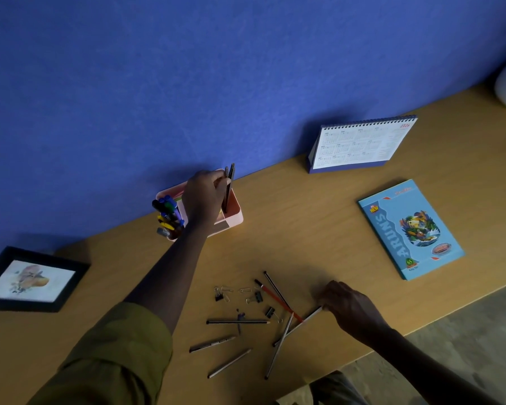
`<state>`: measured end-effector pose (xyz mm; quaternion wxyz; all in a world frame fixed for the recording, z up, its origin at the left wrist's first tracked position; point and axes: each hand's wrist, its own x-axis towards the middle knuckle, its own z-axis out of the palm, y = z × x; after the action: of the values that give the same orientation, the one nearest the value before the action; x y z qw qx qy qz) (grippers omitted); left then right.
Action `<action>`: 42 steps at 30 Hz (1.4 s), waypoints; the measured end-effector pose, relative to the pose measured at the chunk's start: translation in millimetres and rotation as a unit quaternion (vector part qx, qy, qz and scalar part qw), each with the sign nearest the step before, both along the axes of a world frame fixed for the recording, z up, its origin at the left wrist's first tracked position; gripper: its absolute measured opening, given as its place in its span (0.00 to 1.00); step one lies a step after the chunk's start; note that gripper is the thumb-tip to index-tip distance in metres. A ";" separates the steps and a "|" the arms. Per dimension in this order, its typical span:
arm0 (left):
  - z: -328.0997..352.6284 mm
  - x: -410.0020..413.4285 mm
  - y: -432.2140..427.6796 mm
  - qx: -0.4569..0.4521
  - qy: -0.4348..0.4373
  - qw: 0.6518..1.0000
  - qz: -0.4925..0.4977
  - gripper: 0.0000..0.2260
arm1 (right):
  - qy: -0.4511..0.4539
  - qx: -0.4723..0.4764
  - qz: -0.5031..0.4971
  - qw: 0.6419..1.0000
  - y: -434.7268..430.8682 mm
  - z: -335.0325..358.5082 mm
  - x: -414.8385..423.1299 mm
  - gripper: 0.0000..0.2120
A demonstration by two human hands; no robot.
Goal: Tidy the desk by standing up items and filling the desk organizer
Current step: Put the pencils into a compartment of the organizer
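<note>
The left hand reached forward on a straight arm, pinching dark pencils upright. The right hand sat low, fingertips pinching a grey pencil.

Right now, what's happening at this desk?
A person is tidying. Their left hand holds dark pencils upright in the pink organizer, beside its compartment of markers. The right hand pinches the end of a grey pencil lying on the desk. More loose pencils and binder clips lie there unsorted. The calendar stands; the picture frame lies flat.
</note>
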<state>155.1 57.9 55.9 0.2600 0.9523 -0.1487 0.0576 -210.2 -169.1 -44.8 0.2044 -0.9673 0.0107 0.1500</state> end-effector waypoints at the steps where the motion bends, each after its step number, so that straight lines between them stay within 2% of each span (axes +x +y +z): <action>1: -0.2 0.4 1.1 -0.004 0.001 1.000 0.000 0.10 | 0.008 -0.006 0.002 1.000 -0.6 -1.8 -0.4 0.15; 4: -0.3 -0.5 4.4 -0.035 0.007 0.999 -0.001 0.11 | 0.018 -0.016 0.007 1.000 -2.8 -3.6 -1.2 0.12; 9: 3.5 -12.4 8.3 -0.092 -0.006 0.996 0.015 0.13 | 0.032 0.047 -0.010 0.998 -3.3 14.5 10.8 0.07; 12: 9.8 -27.7 8.7 -0.127 -0.028 0.991 0.025 0.13 | 0.019 0.103 -0.032 0.994 -2.6 25.3 17.3 0.08; 17: 17.1 -63.6 15.4 -0.163 -0.034 0.986 0.024 0.11 | -0.017 0.136 -0.047 0.989 2.0 44.1 29.8 0.09; 23: 5.8 -128.5 36.2 -0.188 0.017 0.982 0.013 0.06 | -0.036 0.141 -0.054 0.988 -1.7 67.1 43.6 0.10; 26: -10.1 -164.5 54.5 -0.206 0.075 0.975 0.045 0.04 | -0.055 0.137 -0.060 0.987 -5.4 83.4 53.1 0.11; 30: -41.5 -205.9 84.0 -0.185 0.172 0.962 0.106 0.03 | -0.091 0.157 -0.074 0.981 -10.8 107.5 72.1 0.12; 33: -62.1 -230.1 104.7 -0.164 0.235 0.951 0.121 0.03 | -0.092 0.219 -0.183 0.954 -7.7 126.7 93.3 0.09; 36: -73.3 -247.9 114.8 -0.139 0.278 0.942 0.124 0.04 | -0.084 0.319 -0.273 0.903 -0.8 144.4 119.5 0.08; 39: -76.4 -259.9 113.2 -0.114 0.302 0.939 0.116 0.07 | -0.110 0.386 -0.300 0.865 3.7 156.4 149.0 0.08; 42: -74.5 -266.4 106.6 -0.097 0.304 0.942 0.109 0.08 | -0.151 0.407 -0.300 0.849 11.9 168.2 181.2 0.07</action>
<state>-111.2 164.6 -18.7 0.3759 0.9052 0.0481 -0.1924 -29.0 -157.3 123.3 0.6141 -0.7578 0.2072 -0.0751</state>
